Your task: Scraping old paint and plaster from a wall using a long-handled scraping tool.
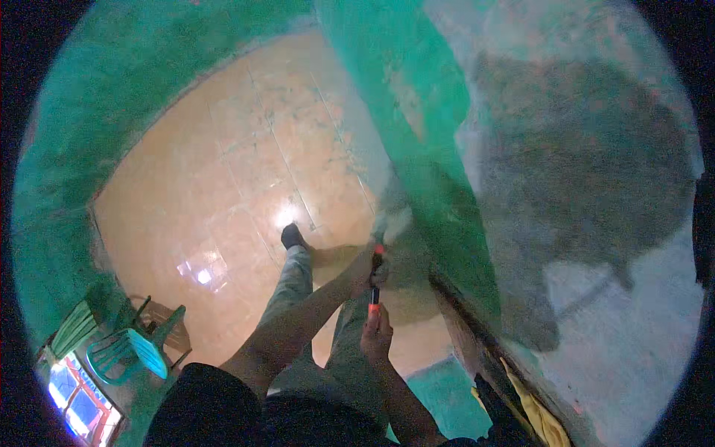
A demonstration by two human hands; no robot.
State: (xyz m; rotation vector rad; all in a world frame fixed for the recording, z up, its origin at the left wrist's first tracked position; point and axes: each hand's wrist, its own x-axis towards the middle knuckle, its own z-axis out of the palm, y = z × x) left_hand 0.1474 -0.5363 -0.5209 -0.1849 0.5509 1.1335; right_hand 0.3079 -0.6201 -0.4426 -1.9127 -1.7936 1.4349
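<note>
Both my hands grip a long-handled scraper (375, 296), whose handle is black with orange-red sections. My left hand (378, 274) is closed round its upper part, near the head. Lower down, my right hand (377, 339) wraps the orange-red end. The tool's pale, blurred head points away from me, close to the foot of the right-hand wall (439, 216); whether it touches the wall cannot be made out. Green paint on that wall gives way to bare grey-white patches.
Greenish flecks lie scattered over the tan tiled floor (186, 164). Green plastic chairs (119, 354) stand at the lower left, by a bright window (83, 402). Yellow cloth (542, 417) hangs at the lower right. My dark-covered foot (293, 236) is on the tiles.
</note>
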